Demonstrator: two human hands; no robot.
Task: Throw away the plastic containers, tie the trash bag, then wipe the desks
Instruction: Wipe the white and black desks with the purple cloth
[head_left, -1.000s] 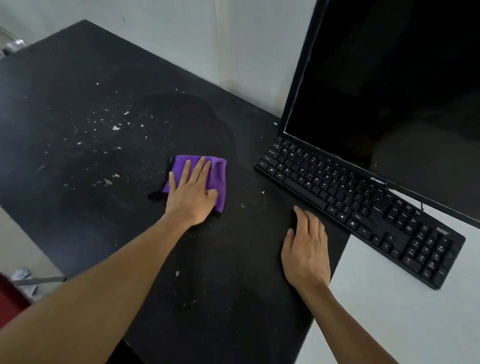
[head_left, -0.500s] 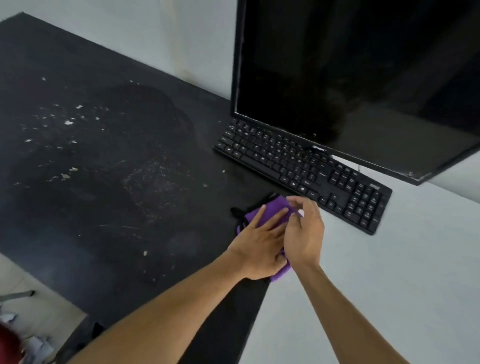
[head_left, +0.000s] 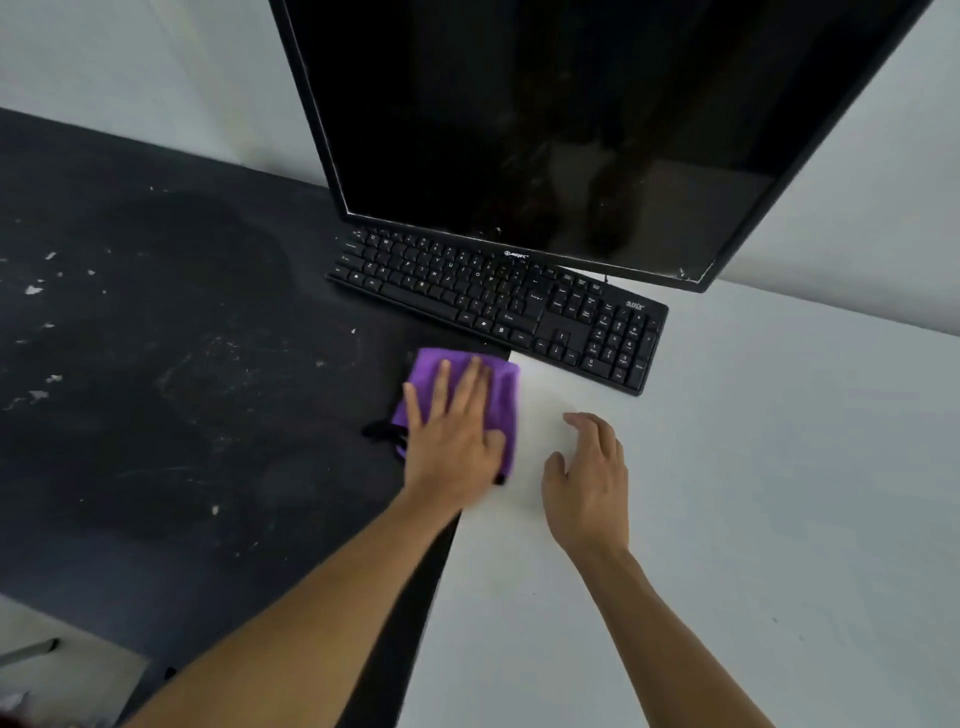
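A purple cloth (head_left: 498, 387) lies across the seam where the black desk (head_left: 156, 415) meets the white desk (head_left: 753, 493), just in front of the keyboard. My left hand (head_left: 452, 436) presses flat on the cloth with fingers spread. My right hand (head_left: 589, 478) hovers or rests on the white desk right of the cloth, fingers loosely curled, holding nothing. The black desk carries pale crumbs and scuff marks on its left part.
A black keyboard (head_left: 498, 301) lies across both desks under a large dark monitor (head_left: 545, 119). A pale wall runs behind. Floor and a metal leg (head_left: 31, 649) show at the lower left past the black desk's edge.
The cloth moved right from the black desk's middle to the seam. My right hand touched it half a second ago and has since come off onto the white desk.
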